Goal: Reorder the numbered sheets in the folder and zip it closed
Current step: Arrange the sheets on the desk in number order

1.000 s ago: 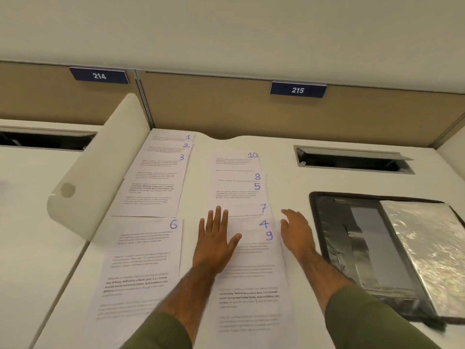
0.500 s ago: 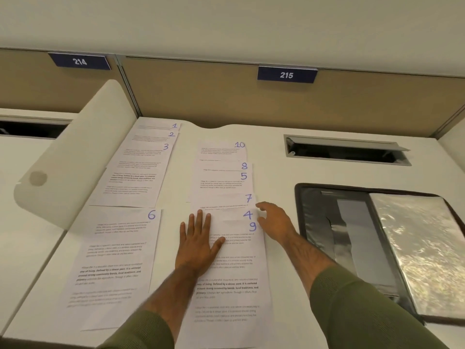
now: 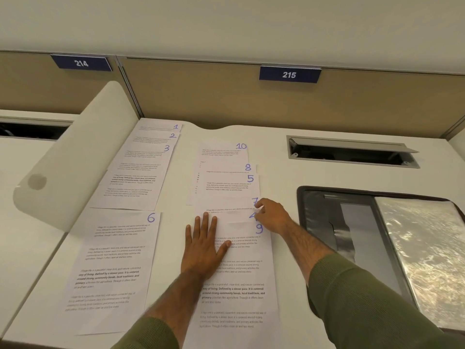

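White paper sheets 1–3 [image 3: 141, 172] ordered at 11 o'clock; flat left hand [image 3: 202, 244] pins sheet 9 [image 3: 241, 293], right hand [image 3: 273, 217] pinches sheet 4 [image 3: 234, 217]; black zip folder [image 3: 314, 217] open

Sheets 1, 2 and 3 [image 3: 143, 172] lay fanned at eleven o'clock, sheet 6 [image 3: 113, 260] at eight. Sheets 10, 8, 5 and 7 [image 3: 226, 187] overlapped at twelve. My right hand [image 3: 271, 217] pinched the corner of sheet 4 [image 3: 234, 217], and my left hand [image 3: 201, 248] lay flat on sheet 9 [image 3: 241, 293]. The black folder [image 3: 317, 217] lay open at three.

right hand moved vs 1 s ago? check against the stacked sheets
Yes. The right hand slid left: it was beside the sheets' right edge, and now its fingertips overlap the numbered corners of sheet 7 and sheet 4.
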The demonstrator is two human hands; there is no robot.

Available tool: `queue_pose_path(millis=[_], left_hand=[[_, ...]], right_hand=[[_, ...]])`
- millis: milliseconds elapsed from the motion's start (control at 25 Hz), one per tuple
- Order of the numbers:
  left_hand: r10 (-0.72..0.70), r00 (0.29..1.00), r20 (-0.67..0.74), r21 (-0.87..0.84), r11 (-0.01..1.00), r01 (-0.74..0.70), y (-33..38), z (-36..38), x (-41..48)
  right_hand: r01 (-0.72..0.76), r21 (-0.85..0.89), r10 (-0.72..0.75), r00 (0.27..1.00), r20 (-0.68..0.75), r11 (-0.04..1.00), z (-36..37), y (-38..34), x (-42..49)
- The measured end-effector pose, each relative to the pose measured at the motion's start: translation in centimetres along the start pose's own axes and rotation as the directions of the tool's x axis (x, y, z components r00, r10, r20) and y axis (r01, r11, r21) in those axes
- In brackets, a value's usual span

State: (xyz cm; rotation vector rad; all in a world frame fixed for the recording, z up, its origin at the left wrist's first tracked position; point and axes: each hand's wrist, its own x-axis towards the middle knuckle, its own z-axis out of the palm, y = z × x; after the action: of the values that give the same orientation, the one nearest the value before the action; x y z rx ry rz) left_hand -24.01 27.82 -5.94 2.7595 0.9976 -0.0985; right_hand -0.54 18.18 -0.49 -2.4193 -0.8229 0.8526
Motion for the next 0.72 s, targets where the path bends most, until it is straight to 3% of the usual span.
queue_pose_path(millis=[320, 400, 600, 720], left_hand=[[0.001, 1.0, 0.007, -0.002, 1.0, -0.001, 0.1, -0.1, 0.0], [-0.001, 1.0, 0.006, -0.001, 1.0, 0.001, 0.0, 0.0, 0.0], [-0.002, 1.0, -0.012, -0.007, 1.0, 0.002, 0.0, 0.3, 0.1], [0.006, 1.0, -0.006, 0.002, 1.0, -0.006, 0.1, 0.2, 0.2]], right_hand=[[-0.161, 0.397, 0.164, 0.986, 0.028, 0.903, 0.0, 0.1, 0.3], [-0.159, 0.324, 0.143, 0.987, 0.072, 0.933, -0.3, -0.2, 0.2], [0.015, -0.092, -0.003, 0.991, 0.135, 0.996, -0.5, -1.0, 1.0], [0.024, -0.159, -0.01, 0.996, 0.088, 0.987, -0.7, -1.9, 1.4]])
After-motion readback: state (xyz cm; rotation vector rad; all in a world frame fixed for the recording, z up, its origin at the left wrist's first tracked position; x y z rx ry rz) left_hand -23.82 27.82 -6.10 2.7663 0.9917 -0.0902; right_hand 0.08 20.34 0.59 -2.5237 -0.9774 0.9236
